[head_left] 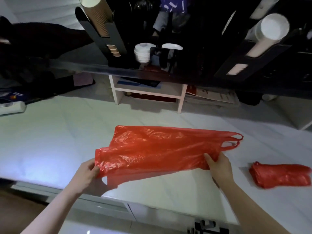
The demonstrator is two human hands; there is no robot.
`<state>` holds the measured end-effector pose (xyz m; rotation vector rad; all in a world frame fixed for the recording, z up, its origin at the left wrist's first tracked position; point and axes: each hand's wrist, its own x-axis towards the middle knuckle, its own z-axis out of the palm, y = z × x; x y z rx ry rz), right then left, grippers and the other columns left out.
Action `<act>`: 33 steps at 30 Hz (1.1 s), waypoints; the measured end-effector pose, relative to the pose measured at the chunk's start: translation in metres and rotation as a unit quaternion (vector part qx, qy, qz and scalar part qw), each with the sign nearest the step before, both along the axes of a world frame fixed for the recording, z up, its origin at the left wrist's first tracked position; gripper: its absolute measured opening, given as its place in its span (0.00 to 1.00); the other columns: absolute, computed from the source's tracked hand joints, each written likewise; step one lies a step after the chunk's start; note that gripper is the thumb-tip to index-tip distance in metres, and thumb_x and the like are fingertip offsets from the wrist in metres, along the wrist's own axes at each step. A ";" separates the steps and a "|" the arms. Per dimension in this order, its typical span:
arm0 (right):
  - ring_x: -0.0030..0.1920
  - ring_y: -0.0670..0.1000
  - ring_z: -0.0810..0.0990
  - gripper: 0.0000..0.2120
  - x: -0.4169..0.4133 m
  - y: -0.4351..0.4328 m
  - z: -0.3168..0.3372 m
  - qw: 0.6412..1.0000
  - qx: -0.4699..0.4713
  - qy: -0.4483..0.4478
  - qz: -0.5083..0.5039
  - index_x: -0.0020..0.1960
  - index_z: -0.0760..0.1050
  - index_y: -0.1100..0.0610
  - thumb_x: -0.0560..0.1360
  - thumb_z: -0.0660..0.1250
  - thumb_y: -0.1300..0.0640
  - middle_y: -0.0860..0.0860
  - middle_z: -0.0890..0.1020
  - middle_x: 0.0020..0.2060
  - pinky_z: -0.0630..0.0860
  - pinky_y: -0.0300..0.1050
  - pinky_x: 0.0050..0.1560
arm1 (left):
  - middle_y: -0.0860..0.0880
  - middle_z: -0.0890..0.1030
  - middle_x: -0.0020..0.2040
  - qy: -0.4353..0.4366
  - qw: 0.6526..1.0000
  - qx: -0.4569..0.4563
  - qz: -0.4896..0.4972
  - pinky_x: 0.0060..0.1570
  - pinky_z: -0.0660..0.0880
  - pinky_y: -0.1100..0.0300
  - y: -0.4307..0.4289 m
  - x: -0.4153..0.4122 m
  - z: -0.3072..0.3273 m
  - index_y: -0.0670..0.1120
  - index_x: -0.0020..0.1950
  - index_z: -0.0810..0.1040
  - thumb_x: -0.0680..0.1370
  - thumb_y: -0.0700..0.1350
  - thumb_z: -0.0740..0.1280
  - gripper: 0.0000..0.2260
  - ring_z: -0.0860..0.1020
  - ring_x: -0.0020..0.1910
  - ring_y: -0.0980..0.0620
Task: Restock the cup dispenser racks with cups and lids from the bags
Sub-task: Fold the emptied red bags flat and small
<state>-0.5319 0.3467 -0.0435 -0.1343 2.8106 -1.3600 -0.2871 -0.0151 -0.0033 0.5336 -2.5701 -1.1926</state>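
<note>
**Red bag stretched flat between both hands**

While my left hand pinches the bottom corner of the red plastic bag, my right hand is closed on the bag's other end, just below the two loop handles, which stick out beyond my right fingers. Thumb on top and fingers underneath, each grip is shut on the thin film, and the bag hangs spread and flattened between them, above the pale counter. It looks empty; I see no cups or lids inside it.

To the right of my right hand, well apart from it, a second red bag lies folded into a bundle on the counter. Beyond both grips, further from me, stand the black dispenser racks. Up past my left hand a tube holds brown cups, with a short stack of white lids nearer the middle. Far beyond my right hand, another rack holds white cups. Motion blur softens the racks' details.
</note>
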 end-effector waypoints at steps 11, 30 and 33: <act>0.38 0.51 0.75 0.08 -0.012 0.001 0.012 1.000 -0.004 -0.001 -0.016 0.49 0.74 0.57 0.77 0.66 0.52 0.48 0.77 0.38 0.68 0.44 0.39 | 0.59 0.84 0.42 0.042 0.998 0.050 -0.023 0.38 0.73 0.72 0.016 -0.015 -0.001 0.52 0.47 0.80 0.59 0.62 0.78 0.22 0.80 0.41 0.65; 0.34 0.44 0.75 0.10 0.003 0.054 0.002 0.996 0.081 0.046 0.000 0.42 0.72 0.53 0.76 0.65 0.47 0.46 0.77 0.32 0.67 0.39 0.32 | 0.53 0.80 0.41 -0.126 0.970 -0.035 0.205 0.39 0.68 0.56 0.034 -0.046 -0.033 0.54 0.48 0.76 0.77 0.54 0.65 0.05 0.78 0.43 0.46; 0.40 0.42 0.77 0.04 0.008 0.052 0.008 0.999 0.012 0.047 0.001 0.45 0.74 0.53 0.76 0.67 0.53 0.44 0.78 0.37 0.68 0.38 0.35 | 0.53 0.79 0.36 -0.127 0.970 -0.010 0.208 0.35 0.67 0.55 0.035 -0.048 -0.032 0.50 0.40 0.75 0.78 0.58 0.61 0.14 0.77 0.38 0.48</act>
